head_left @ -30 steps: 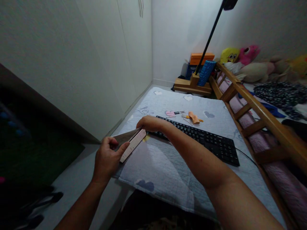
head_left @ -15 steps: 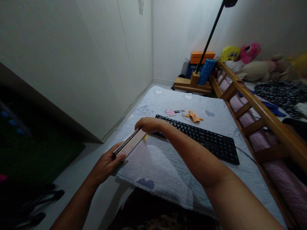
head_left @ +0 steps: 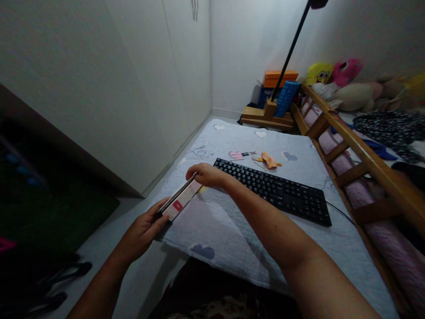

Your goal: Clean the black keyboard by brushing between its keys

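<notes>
The room is dim and cool-toned, brightest high on the pale wall [head_left: 239, 53], while the lower left corner sinks nearly to black. Soft shadows cross the bedcover [head_left: 229, 230]; the wooden rail [head_left: 360, 139] has a faint sheen. Grain speckles the wardrobe [head_left: 133, 79], and wide-angle distortion stretches the edges.

Kbd [head_left: 282, 191] on mat [head_left: 222, 226], R of boxy item [head_left: 182, 203], tools [head_left: 245, 154] (& rag [head_left: 268, 161]) behind kbd, rail [head_left: 365, 155] far R.
</notes>
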`<state>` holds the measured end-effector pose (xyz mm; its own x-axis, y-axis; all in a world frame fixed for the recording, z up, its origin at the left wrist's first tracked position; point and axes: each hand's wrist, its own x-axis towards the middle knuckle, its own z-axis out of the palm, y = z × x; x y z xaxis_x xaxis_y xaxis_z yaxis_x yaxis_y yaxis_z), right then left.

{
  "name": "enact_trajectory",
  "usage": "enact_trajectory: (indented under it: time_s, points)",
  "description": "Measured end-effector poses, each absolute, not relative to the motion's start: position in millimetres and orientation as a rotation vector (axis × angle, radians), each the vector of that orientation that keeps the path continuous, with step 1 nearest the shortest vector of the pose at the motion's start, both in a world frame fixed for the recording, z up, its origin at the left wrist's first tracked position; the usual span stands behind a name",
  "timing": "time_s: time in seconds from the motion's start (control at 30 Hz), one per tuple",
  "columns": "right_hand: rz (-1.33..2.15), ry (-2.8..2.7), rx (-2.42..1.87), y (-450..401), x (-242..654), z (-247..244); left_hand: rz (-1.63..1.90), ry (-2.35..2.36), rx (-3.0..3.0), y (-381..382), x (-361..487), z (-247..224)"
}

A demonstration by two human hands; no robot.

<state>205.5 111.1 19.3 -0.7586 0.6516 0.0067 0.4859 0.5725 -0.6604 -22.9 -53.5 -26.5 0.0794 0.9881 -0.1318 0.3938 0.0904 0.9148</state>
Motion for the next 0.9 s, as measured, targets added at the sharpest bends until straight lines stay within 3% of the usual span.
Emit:
enact_trajectory:
  time_s: [0.4, 0.6, 0.9]
  points:
    - [0.852, -2.393, -1.047, 105, 207, 13, 0.898, 1.488, 1.356, -58, -17, -34]
    - [0.552, -1.824, -1.205, 67, 218, 2, 0.885, 1.543, 1.432, -57, -18, -36]
    - [1.064, -1.596, -1.481, 32, 217, -26, 0.795, 1.600, 1.627, -58, -17, -28]
